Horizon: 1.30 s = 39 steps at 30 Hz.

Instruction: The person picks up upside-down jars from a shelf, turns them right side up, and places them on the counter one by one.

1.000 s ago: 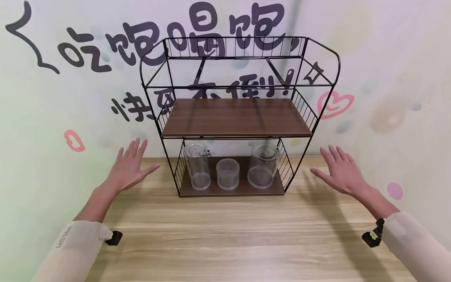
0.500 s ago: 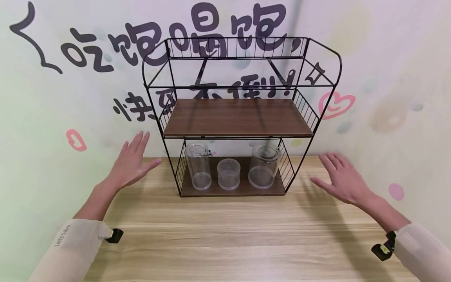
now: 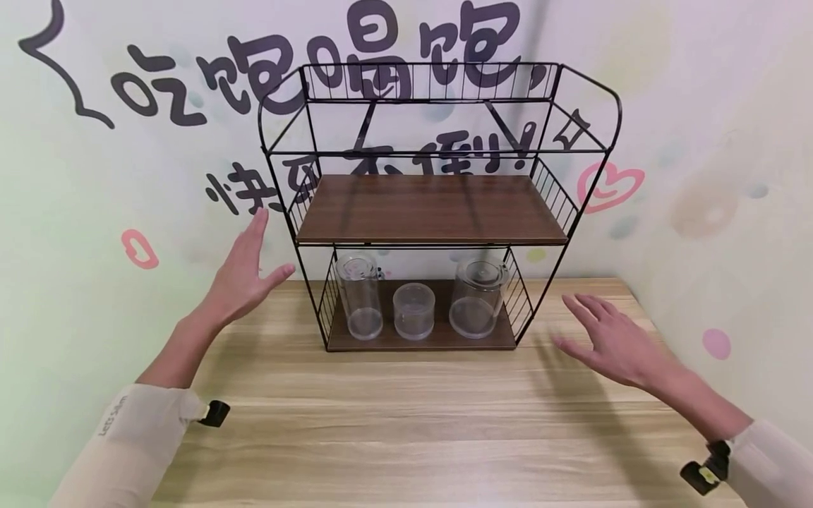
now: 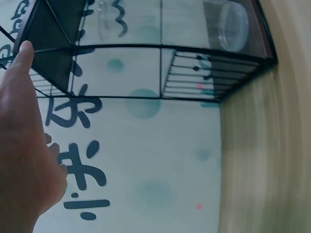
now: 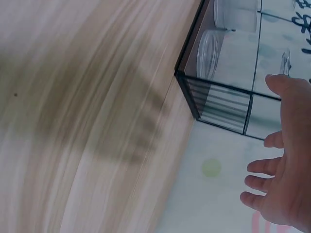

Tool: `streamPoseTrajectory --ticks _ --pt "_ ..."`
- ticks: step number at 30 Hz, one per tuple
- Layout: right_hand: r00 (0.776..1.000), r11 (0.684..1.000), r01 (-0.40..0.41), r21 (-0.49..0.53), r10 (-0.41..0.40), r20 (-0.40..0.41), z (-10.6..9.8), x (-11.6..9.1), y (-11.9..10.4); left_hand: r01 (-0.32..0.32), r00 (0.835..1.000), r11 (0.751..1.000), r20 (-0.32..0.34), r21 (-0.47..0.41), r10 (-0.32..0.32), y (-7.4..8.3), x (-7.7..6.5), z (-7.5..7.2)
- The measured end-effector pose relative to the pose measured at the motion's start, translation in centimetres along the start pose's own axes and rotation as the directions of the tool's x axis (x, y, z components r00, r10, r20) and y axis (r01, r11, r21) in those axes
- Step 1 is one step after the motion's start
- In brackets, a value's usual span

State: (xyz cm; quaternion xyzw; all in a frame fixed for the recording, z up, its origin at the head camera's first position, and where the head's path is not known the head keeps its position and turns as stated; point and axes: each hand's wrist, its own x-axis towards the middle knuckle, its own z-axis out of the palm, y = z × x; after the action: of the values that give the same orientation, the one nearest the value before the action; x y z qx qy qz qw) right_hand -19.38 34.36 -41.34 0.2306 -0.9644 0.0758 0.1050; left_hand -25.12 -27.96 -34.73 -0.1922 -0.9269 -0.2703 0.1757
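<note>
A black wire rack [image 3: 432, 243] with brown wood-look shelves [image 3: 432, 209] stands against the wall. On its bottom shelf are a tall clear jar [image 3: 360, 296] at the left, a short clear container [image 3: 414, 312] in the middle and a wide clear jar [image 3: 478, 300] at the right. My left hand [image 3: 240, 279] hovers just left of the rack, fingers extended and thumb spread toward it. To the rack's right, lower down, my right hand [image 3: 612, 342] hovers with fingers slightly bent. Neither hand holds anything.
The rack rests on a light wooden table [image 3: 406, 430]. Behind it is a white wall [image 3: 70, 212] with large dark lettering and pink hearts. Each forearm wears a black camera mount, the left one [image 3: 214, 413] and the right one [image 3: 701, 474].
My left hand has risen along the rack's left side. My right hand has dropped a little, its fingers bending. The rack and the clear containers have stayed in place.
</note>
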Motion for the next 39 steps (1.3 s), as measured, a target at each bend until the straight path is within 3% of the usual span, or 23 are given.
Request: streamPoseTrajectory --ticks 6,13,25,31,39 --pt "1.000 1.000 0.015 0.005 -0.015 0.008 -0.3 -0.5 -1.6 0.023 0.998 0.991 -0.047 -0.134 -0.030 1.8 0.9 -0.5" --pt "0.999 0.999 0.024 0.027 -0.025 0.027 -0.7 -0.9 -3.7 -0.013 0.995 0.976 -0.099 -0.218 -0.009 3.2 2.1 -1.0" --pt "0.998 0.991 0.051 0.122 -0.054 0.021 -1.2 -0.5 -6.5 -0.041 0.991 0.961 -0.132 -0.275 0.004 4.9 4.0 -0.9" --pt "0.995 0.978 0.100 0.185 -0.096 -0.029 -1.0 1.0 -7.9 -0.049 0.992 0.959 -0.128 -0.277 0.014 4.9 4.5 -0.5" --pt "0.991 0.965 0.111 0.237 -0.090 -0.098 -0.9 3.4 -8.8 -0.031 0.994 0.958 -0.112 -0.284 -0.001 5.0 4.9 0.0"
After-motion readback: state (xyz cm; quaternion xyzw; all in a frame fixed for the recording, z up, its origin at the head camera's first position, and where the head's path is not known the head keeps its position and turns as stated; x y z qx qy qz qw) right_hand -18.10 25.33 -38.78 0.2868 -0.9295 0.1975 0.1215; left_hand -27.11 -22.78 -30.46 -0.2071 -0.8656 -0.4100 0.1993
